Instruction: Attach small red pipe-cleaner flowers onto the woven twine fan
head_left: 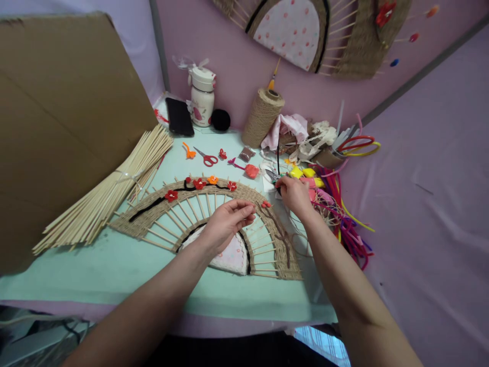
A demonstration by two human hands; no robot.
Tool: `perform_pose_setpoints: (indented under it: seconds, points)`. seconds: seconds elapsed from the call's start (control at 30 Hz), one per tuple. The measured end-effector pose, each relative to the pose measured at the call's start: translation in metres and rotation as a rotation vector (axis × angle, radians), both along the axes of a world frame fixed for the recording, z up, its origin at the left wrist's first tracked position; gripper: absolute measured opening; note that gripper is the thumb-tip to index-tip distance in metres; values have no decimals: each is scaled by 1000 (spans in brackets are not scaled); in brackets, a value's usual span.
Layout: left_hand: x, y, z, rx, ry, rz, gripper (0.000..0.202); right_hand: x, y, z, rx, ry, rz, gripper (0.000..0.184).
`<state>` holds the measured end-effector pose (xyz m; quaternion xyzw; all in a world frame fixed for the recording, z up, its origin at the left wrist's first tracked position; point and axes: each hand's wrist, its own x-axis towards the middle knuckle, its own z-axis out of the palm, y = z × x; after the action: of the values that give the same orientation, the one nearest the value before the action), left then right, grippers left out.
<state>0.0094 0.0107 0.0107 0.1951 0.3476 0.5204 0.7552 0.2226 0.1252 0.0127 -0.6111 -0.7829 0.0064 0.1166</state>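
Observation:
A fan-shaped craft piece point(160, 214) of wooden sticks and woven jute lies on the mint-green table point(114, 270), with a black pipe-cleaner branch and red and orange flowers point(198, 183) along its arc. My left hand point(228, 220) hovers over the fan's middle, fingers curled in a loose pinch near the spokes. My right hand point(293, 194) is closed on a thin black pipe cleaner point(278, 155) that stands upright beside the fan's right end, close to a small red flower point(266, 204).
A bundle of wooden sticks point(110, 188) and a big cardboard sheet point(64, 112) lie at the left. Red scissors point(207, 158), a jute spool point(262, 117), a white bottle point(201, 97), a black phone point(179, 116) and coloured pipe cleaners point(344, 214) crowd the back and right.

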Motion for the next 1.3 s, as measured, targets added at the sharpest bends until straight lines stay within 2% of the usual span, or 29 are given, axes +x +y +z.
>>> perform_pose_setpoints:
  seconds: [0.23,0.37,0.53,0.7,0.8,0.9,1.0,1.07,1.17,1.3]
  points:
    - [1,-1,2,-18,-11,1,24,2,15,-4,-26,27,30,34]
    - [3,0,0,-14,-53,-12,15,1,26,-10,-18,75,35,23]
    - [2,1,0,-41,-66,21,19,-7,35,-13,6,95,-14,12]
    - [1,1,1,-38,-126,46,34,-9,39,-14,-6,105,21,22]
    - [0,1,0,-33,-116,35,30,-8,37,-8,13,112,38,29]
    - [-1,1,1,-27,-96,19,21,-13,20,7,72,170,50,28]
    - [-1,1,1,-14,-130,37,33,-26,-18,23,125,350,150,23]
    - [0,2,1,-9,-160,59,37,-38,-49,27,114,456,255,24]
    - [2,3,1,-8,-202,71,34,-53,-85,18,144,373,426,35]
    - [5,1,6,-52,-280,37,28,-66,-109,0,57,157,418,66]
